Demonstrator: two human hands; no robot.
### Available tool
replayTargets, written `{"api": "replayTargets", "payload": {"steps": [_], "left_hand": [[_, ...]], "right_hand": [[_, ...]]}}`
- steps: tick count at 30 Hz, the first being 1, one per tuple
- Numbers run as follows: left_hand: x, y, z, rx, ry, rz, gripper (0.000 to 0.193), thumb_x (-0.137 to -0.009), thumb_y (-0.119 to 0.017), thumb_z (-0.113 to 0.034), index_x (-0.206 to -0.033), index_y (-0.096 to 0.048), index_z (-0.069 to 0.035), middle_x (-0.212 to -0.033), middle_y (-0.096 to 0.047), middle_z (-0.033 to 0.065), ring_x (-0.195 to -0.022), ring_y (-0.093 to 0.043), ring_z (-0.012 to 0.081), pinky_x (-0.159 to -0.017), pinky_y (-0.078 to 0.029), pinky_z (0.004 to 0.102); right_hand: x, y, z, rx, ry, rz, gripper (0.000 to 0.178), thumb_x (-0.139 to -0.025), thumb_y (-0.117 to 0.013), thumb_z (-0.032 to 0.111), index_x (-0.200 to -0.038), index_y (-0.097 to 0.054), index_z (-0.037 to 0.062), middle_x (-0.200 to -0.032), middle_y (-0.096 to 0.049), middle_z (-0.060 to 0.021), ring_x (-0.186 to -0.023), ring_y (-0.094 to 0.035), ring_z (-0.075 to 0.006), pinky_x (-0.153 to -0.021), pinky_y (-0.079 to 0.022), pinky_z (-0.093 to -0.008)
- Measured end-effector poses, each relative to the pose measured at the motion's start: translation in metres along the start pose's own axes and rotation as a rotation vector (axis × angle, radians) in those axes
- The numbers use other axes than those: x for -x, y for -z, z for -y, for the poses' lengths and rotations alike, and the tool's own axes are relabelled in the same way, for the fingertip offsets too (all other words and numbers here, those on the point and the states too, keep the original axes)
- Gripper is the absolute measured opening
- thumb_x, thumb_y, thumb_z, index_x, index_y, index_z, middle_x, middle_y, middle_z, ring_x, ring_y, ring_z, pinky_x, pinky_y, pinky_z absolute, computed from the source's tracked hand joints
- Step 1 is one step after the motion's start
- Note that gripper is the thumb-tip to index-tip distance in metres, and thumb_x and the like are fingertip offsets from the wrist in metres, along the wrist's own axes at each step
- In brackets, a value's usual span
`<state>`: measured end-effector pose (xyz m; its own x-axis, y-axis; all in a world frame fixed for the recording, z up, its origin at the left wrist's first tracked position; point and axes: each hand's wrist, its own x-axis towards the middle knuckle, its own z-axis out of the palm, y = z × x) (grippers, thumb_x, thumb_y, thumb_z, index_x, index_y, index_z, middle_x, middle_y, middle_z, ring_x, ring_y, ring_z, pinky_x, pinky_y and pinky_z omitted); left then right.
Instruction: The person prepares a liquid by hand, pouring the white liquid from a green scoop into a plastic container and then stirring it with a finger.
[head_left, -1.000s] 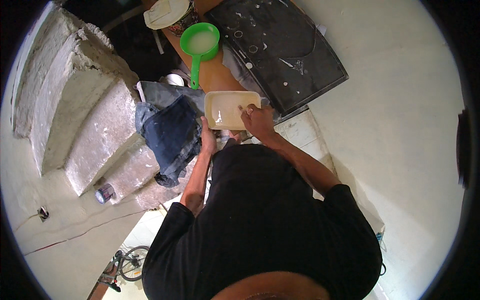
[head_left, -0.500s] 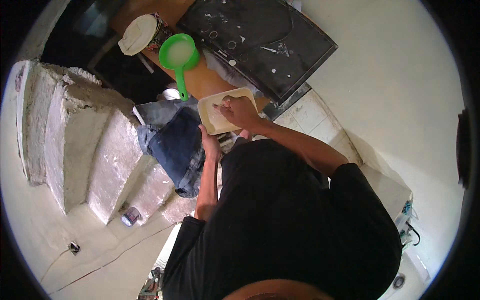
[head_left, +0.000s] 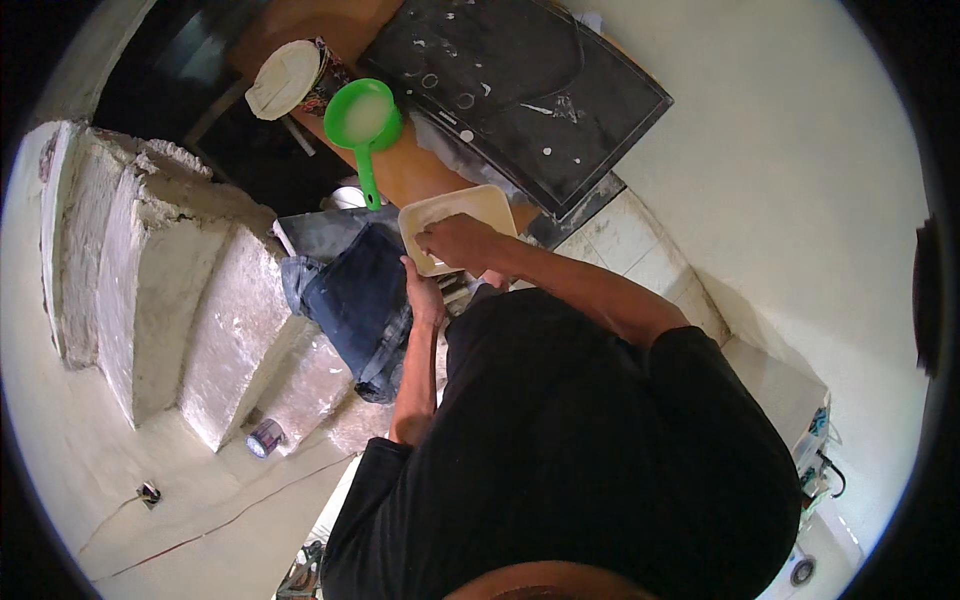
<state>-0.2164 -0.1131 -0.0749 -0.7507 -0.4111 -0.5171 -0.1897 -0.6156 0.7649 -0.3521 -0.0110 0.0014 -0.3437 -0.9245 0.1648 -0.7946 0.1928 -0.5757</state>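
A pale cream rectangular tray (head_left: 487, 204) is held in front of me. My left hand (head_left: 424, 296) grips its near left edge, with the thumb up along the side. Over the inside of the tray is my right hand (head_left: 460, 242), its fingers curled together and pointing down toward the bottom. Whatever those fingers may hold is hidden beneath the hand. Just beyond the tray, a green dipper (head_left: 361, 120) with whitish liquid in it rests on a brown board, its handle toward me.
A dark flat-screen panel (head_left: 520, 95) with white spatters lies at the back. Left of the dipper stands a container with a cream lid (head_left: 288, 80). Dark blue cloth (head_left: 355, 295) drapes beside my left arm. Rough plastered steps (head_left: 165, 290) rise at left, with a small can (head_left: 264, 438) below.
My right hand has moved slightly left and nearer to me within the tray, and its fingers now point downward. The left hand keeps its hold on the edge.
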Motion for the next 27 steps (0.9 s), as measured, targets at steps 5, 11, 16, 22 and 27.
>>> {"api": "replayTargets", "payload": {"steps": [5,11,16,22,27], "left_hand": [[-0.001,0.003,0.000,-0.093,0.006,0.003,0.058,-0.103,-0.023,-0.047,-0.131,-0.046,-0.001,-0.131,-0.052,0.0086,-0.122,-0.045,0.0224,-0.108,-0.029,0.0386],[0.006,-0.011,-0.010,0.045,0.037,0.035,0.058,-0.102,-0.023,-0.048,-0.132,-0.046,-0.003,-0.131,-0.052,0.0084,-0.122,-0.046,0.0228,-0.108,-0.029,0.0402],[0.008,-0.012,-0.012,0.030,0.094,-0.057,0.060,-0.102,-0.024,-0.049,-0.133,-0.045,-0.002,-0.134,-0.051,0.0108,-0.125,-0.045,0.0242,-0.108,-0.030,0.0424],[0.013,-0.020,-0.016,0.012,0.073,-0.048,0.062,-0.101,-0.026,-0.050,-0.133,-0.045,-0.001,-0.133,-0.051,0.0121,-0.123,-0.047,0.0261,-0.108,-0.030,0.0406],[0.005,-0.008,-0.006,0.056,0.050,-0.015,0.063,-0.101,-0.027,-0.051,-0.133,-0.045,0.000,-0.133,-0.051,0.0115,-0.124,-0.046,0.0256,-0.109,-0.028,0.0399]], "right_hand": [[0.020,-0.007,0.000,0.010,0.003,0.133,0.022,-0.081,-0.055,0.016,-0.098,-0.062,0.0046,-0.090,-0.066,-0.0162,-0.082,-0.066,-0.0341,-0.070,-0.052,-0.0445],[0.043,0.011,-0.003,-0.075,-0.031,0.151,0.027,-0.080,-0.058,0.016,-0.104,-0.062,0.0046,-0.087,-0.065,-0.0178,-0.082,-0.066,-0.0351,-0.072,-0.051,-0.0447],[0.051,0.029,-0.002,-0.148,-0.132,0.144,0.022,-0.080,-0.060,0.017,-0.099,-0.066,0.0074,-0.082,-0.067,-0.0187,-0.080,-0.067,-0.0353,-0.072,-0.051,-0.0461],[0.054,0.053,-0.009,0.002,-0.206,0.122,0.022,-0.084,-0.060,0.025,-0.098,-0.068,0.0108,-0.085,-0.068,-0.0149,-0.079,-0.067,-0.0339,-0.072,-0.053,-0.0466],[0.047,0.064,-0.007,-0.019,-0.132,-0.143,0.027,-0.087,-0.059,0.028,-0.106,-0.066,0.0106,-0.086,-0.067,-0.0146,-0.078,-0.067,-0.0316,-0.069,-0.054,-0.0423]]}}
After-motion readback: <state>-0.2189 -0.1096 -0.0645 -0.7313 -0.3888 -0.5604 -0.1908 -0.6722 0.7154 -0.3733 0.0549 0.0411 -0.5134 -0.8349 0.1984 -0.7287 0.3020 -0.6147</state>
